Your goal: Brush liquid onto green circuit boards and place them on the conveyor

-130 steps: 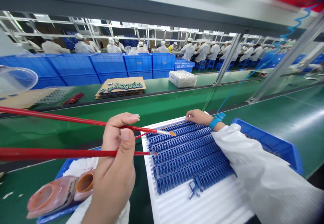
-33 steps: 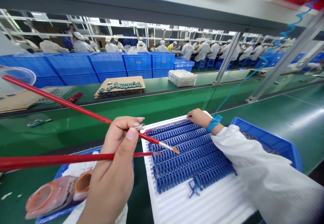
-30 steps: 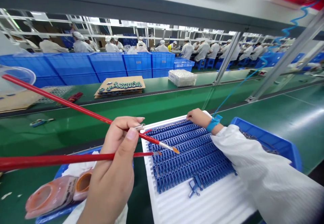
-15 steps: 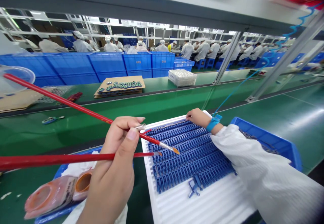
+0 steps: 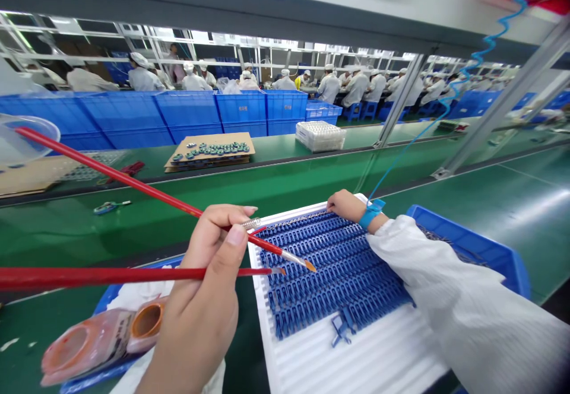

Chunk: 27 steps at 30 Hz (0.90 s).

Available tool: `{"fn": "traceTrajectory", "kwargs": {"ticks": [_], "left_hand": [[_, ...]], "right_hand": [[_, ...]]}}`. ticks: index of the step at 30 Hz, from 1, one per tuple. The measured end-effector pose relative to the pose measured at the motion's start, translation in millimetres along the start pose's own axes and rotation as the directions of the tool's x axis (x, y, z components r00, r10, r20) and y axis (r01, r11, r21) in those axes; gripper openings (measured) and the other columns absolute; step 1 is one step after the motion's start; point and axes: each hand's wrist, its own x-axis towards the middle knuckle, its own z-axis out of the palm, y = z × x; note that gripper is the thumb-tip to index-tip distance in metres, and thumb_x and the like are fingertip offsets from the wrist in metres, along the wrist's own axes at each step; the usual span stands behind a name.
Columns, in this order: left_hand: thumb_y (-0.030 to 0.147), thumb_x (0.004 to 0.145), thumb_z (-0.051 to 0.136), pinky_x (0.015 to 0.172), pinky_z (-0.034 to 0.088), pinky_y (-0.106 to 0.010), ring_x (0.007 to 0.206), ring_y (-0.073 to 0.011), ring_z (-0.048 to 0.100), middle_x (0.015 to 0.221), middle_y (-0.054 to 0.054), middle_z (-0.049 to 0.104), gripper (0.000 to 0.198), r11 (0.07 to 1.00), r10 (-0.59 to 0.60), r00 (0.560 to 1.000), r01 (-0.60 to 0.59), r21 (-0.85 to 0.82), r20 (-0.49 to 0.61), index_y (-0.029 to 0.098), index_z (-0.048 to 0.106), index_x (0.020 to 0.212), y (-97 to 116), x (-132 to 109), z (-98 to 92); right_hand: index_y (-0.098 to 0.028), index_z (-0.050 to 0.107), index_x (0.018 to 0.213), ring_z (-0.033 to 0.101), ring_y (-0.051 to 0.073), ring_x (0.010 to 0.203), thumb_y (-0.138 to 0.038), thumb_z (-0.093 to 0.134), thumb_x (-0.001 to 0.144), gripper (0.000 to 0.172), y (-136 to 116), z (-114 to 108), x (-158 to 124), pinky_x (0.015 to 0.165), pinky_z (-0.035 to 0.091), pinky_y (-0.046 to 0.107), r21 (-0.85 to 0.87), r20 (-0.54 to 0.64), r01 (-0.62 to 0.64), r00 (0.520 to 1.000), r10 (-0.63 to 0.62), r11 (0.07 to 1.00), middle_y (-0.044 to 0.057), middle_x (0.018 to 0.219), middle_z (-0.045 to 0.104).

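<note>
My left hand (image 5: 202,299) is closed around two long red paintbrushes. The upper brush (image 5: 133,183) has its orange tip over the rows of small blue plastic parts (image 5: 329,269). The lower brush (image 5: 111,275) points at the left edge of those rows. The parts lie on a white ribbed tray (image 5: 356,364). My right hand (image 5: 345,203), in a white sleeve with a blue wrist strap (image 5: 371,213), rests fingers curled on the tray's far edge beside the top row. One loose blue part (image 5: 341,327) lies below the rows.
An orange-stained container (image 5: 102,340) sits on white cloth in a blue tray at lower left. A blue bin (image 5: 481,251) stands right of the white tray. On the green conveyor (image 5: 276,186) lies a small tool (image 5: 109,206). Behind are cardboard with dark parts (image 5: 209,152), a white box (image 5: 320,136), blue crates and workers.
The upper brush has tilted and its tip has moved down the rows since the earliest frame. The small tool on the conveyor has travelled to the right. My right hand stays put.
</note>
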Motion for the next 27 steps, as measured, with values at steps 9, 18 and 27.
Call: {"fn": "traceTrajectory", "kwargs": {"ticks": [9,18,27], "left_hand": [[0.036,0.092,0.043,0.09,0.039,-0.029,0.107,-0.0183,0.051,0.106,0.0,0.057,0.015,0.998,0.0,0.979,0.013,-0.065,0.201,0.025,0.051,0.085,-6.2,8.9,5.0],[0.045,0.096,0.031,0.078,0.034,-0.029,0.085,-0.0159,0.043,0.088,0.002,0.047,0.025,0.993,-0.006,0.87,-0.052,0.103,0.493,0.027,0.047,0.088,-12.5,3.8,14.7],[0.043,0.097,0.031,0.081,0.032,-0.028,0.089,-0.0147,0.041,0.093,0.003,0.045,0.024,0.996,0.034,0.821,-0.076,0.05,0.569,0.027,0.045,0.089,-12.5,-1.4,17.0]], "right_hand": [[-0.008,0.061,0.092,0.054,0.019,0.093,-0.028,0.061,0.103,0.023,15.1,-10.3,0.6,0.089,0.048,0.033,0.305,-0.108,0.069,0.993,-0.037,0.95,0.006,0.095,0.054],[-0.009,0.057,0.113,0.03,0.009,0.049,-0.056,0.045,0.096,0.052,-70.2,-54.9,-104.3,0.045,0.026,0.016,0.732,-0.368,0.481,0.875,-0.314,0.482,-0.004,0.06,0.032],[-0.013,0.058,0.104,0.033,0.005,0.053,-0.011,0.053,0.101,0.006,-107.8,-54.1,-142.6,0.053,0.027,0.014,0.42,-0.751,0.765,0.595,-0.285,0.489,-0.007,0.064,0.039]]}}
